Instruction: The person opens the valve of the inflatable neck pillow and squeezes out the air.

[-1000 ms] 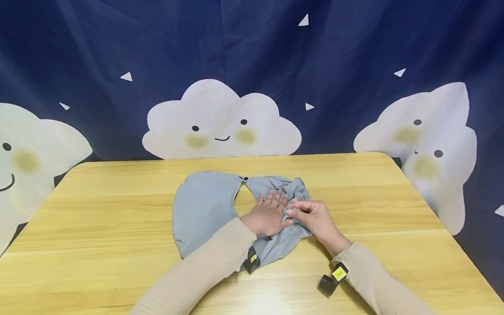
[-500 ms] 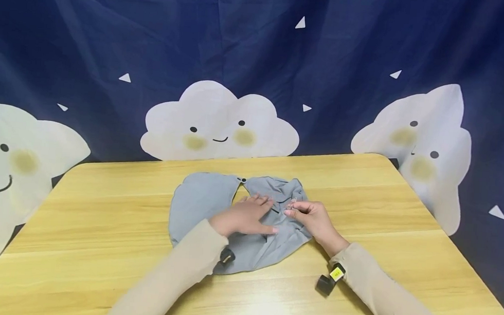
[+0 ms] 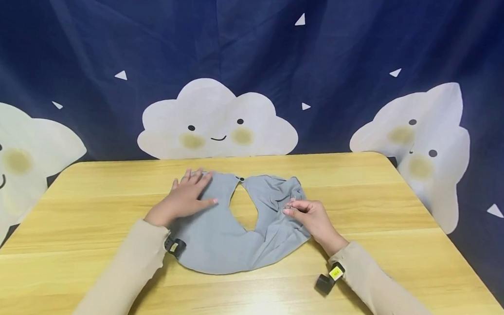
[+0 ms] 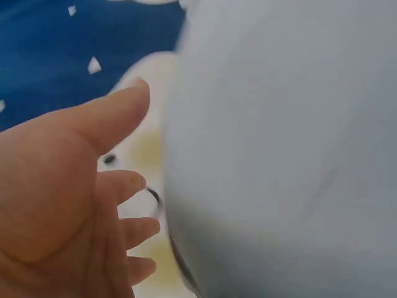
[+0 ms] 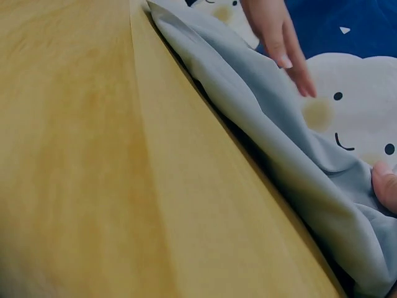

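Observation:
A grey cloth bib [image 3: 211, 242] lies on the table with a teardrop neck opening and a dark snap at its top. Its left half is flat; the right half is bunched and creased. My left hand [image 3: 185, 199] is over the upper left part with fingers spread, holding nothing. The left wrist view shows that hand [image 4: 62, 192] beside the blurred pale cloth. My right hand [image 3: 315, 220] pinches at the bunched right side with thumb and forefinger. A small whitish, see-through bit shows at those fingertips, too small to identify. In the right wrist view only the right thumb [image 5: 386, 186] shows.
The wooden table [image 3: 96, 244] extends around the bib on all sides. Behind its far edge hangs a dark blue curtain [image 3: 156, 19] printed with smiling clouds [image 3: 220, 111]. A small black device [image 3: 328, 280] is strapped at the right wrist, another [image 3: 175, 246] at the left.
My left hand has moved left from the bunched right side, across the neck opening, to the bib's upper left part. The right hand keeps its pinch in about the same place.

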`<action>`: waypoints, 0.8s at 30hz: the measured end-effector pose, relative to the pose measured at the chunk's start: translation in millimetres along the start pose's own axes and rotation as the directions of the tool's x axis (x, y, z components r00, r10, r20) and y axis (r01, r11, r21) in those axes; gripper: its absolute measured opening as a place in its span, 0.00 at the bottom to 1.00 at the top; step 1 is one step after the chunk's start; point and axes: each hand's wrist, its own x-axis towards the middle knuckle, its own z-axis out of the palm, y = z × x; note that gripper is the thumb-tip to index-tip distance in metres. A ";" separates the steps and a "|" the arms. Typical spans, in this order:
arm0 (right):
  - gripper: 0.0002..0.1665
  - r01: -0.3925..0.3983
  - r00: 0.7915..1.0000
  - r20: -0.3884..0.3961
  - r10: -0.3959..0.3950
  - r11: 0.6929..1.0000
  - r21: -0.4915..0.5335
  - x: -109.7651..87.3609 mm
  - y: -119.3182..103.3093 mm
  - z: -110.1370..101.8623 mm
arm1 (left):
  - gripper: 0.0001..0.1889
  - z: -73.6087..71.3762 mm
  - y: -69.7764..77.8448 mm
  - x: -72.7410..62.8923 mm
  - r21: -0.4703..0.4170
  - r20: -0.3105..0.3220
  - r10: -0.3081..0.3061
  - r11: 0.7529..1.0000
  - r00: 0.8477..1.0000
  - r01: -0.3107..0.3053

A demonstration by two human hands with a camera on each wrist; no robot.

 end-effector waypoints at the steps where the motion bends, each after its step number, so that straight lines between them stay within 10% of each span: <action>1: 0.14 -0.001 1.000 -0.001 0.001 1.000 0.000 0.0 0.1 -0.1 | 0.42 -0.4 -4.6 0.4 -0.024 0.008 -0.007 1.000 1.000 0.007; 24: 0.13 0.004 1.000 -0.015 -0.004 1.000 0.003 0.6 0.5 -0.3 | 0.30 18.0 -17.8 8.4 -0.081 -0.017 0.068 0.994 0.998 -0.069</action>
